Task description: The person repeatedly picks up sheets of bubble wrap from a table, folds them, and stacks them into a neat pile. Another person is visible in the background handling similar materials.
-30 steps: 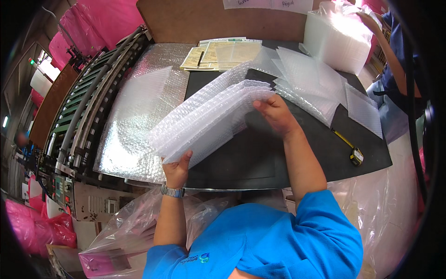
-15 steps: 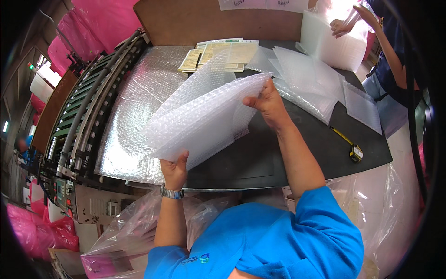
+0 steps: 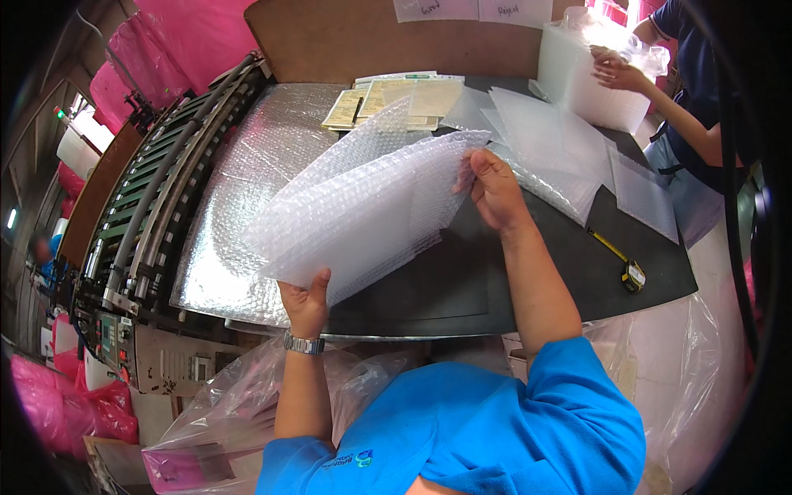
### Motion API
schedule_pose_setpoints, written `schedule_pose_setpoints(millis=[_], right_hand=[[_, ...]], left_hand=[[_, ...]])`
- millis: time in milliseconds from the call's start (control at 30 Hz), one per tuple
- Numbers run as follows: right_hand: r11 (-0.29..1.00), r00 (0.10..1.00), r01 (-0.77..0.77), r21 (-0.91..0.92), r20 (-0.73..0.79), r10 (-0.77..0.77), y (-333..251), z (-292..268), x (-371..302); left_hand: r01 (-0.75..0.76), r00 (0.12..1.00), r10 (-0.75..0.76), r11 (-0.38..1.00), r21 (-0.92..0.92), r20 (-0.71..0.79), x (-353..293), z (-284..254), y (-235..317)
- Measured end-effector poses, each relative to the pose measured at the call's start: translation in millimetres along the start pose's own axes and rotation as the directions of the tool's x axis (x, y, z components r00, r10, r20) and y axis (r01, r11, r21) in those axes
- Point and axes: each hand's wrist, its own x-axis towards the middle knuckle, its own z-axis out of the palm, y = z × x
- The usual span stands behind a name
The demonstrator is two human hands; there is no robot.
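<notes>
Two white sheets (image 3: 516, 11) are hanging side by side on the brown board (image 3: 371, 45), each carrying a single dark handwritten word. On the bench (image 3: 462, 276), yellowish forms (image 3: 378, 102) are showing printed lines, too small to make out. The tape measure (image 3: 633, 276) is bearing a pale label, its print likewise too tiny. On the chest of the blue shirt (image 3: 495, 421), small dark lettering is running beside a blue-and-green emblem (image 3: 365, 455).
</notes>
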Motion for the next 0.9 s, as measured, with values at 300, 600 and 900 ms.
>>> schedule_pose_setpoints(millis=[300, 600, 900], right_hand=[[0.921, 0.771, 0.37, 0.123, -0.594, -0.23, -31, -3, 7], [0.881, 0.851, 0.462, 0.104, -0.33, -0.408, -84, -16, 5], [0.993, 0.981, 0.02, -0.119, 0.195, 0.003, -54, 1, 12]], left_hand=[[-0.001, 1.0, 0.001, 1.0, 0.028, 0.01, 1, -5, -1], [0.013, 0.999, -0.014, 1.0, -0.024, -0.033, -1, -5, -3], [0.25, 0.944, -0.203, 0.955, -0.159, 0.262, -4, -19, -1]])
